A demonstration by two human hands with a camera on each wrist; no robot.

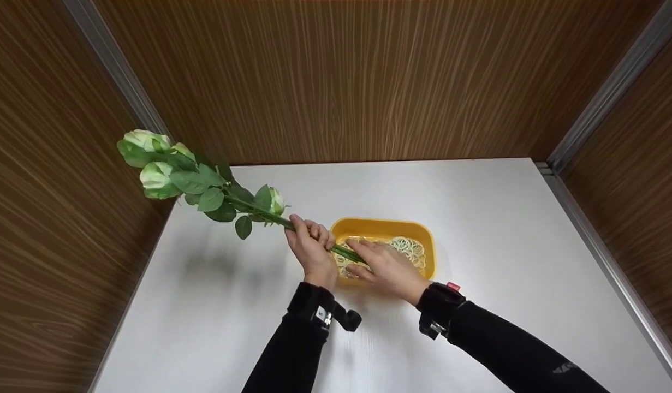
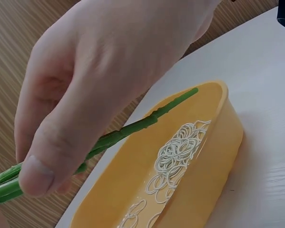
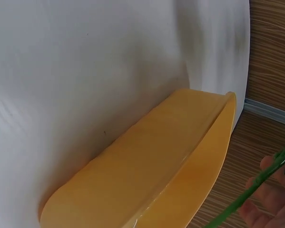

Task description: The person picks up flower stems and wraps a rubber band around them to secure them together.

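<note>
My left hand (image 1: 311,245) grips the green stems (image 1: 259,213) of a bunch of white-green roses (image 1: 155,174), which slants up to the left above the table. In the left wrist view the left hand (image 2: 109,71) curls round the stems (image 2: 147,122), whose cut ends hang over the yellow tray (image 2: 223,123). My right hand (image 1: 385,265) lies over the yellow tray (image 1: 385,222), with straight fingers reaching to the stem ends and the pale rubber bands (image 1: 409,246). The rubber bands (image 2: 175,152) lie heaped on the tray's floor. The right wrist view shows the tray's outer wall (image 3: 147,156).
The tray stands mid-way on a white table (image 1: 505,245). Brown wood-grain walls (image 1: 368,82) close in the table at the back and both sides, with metal strips (image 1: 608,93) in the corners. Black sleeves and wrist straps cover both forearms.
</note>
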